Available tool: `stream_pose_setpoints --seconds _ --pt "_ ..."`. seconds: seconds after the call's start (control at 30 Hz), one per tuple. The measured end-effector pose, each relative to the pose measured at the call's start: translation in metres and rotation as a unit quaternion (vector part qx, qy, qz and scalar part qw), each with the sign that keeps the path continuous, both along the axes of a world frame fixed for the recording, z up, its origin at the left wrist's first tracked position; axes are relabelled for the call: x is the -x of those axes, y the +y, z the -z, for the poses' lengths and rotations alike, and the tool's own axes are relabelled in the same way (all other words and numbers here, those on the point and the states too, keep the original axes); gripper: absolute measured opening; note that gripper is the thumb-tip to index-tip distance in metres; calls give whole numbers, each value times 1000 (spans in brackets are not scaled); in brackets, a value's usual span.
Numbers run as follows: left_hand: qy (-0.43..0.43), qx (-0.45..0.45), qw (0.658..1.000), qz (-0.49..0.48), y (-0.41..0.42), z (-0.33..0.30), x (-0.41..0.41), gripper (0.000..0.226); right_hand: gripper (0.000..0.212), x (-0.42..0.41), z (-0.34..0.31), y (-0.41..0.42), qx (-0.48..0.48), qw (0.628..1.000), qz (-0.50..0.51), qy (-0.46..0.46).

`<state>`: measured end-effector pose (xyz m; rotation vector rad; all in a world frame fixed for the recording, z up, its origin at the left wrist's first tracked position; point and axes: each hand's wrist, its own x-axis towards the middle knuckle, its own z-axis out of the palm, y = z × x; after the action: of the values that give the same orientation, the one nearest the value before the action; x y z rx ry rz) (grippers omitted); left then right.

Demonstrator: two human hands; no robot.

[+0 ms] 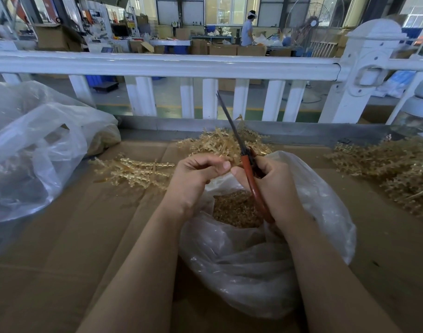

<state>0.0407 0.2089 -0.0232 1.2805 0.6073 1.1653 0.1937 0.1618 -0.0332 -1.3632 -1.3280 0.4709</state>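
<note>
My right hand (pixel 275 186) grips red-handled scissors (pixel 250 174) whose dark blades point up and away toward the railing. My left hand (pixel 196 175) is curled just left of them, its thumb and fingers pinching a small yellowish plastic piece that is mostly hidden between the two hands. Both hands hover over an open clear plastic bag (pixel 265 255) holding several small golden cut parts (pixel 237 209). Amber plastic sprue strips (pixel 136 171) lie to the left on the cardboard-covered table (pixel 73 248).
A heap of sprues (pixel 220 140) lies behind the hands and a bigger pile of sprues (pixel 395 171) at the right. Crumpled clear bags (pixel 37 145) fill the left side. A white railing (pixel 181 66) bounds the table's far edge; a person (pixel 247 30) stands far off in the workshop.
</note>
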Motion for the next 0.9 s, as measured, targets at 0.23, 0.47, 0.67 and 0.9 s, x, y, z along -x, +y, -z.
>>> stream_pose_setpoints --seconds 0.23,0.47,0.67,0.9 --pt "19 -5 1000 -4 -1 0 -1 5 18 2 0 1 -6 1000 -20 -10" --pt "38 -10 998 -43 2 2 -1 15 18 1 0 0 -15 999 -1 -37" --pt "-8 0 996 -86 3 -1 1 13 26 -2 4 -1 11 995 47 -86" --pt "6 -62 987 -151 4 -1 6 17 54 -6 7 -3 4 963 97 -253"
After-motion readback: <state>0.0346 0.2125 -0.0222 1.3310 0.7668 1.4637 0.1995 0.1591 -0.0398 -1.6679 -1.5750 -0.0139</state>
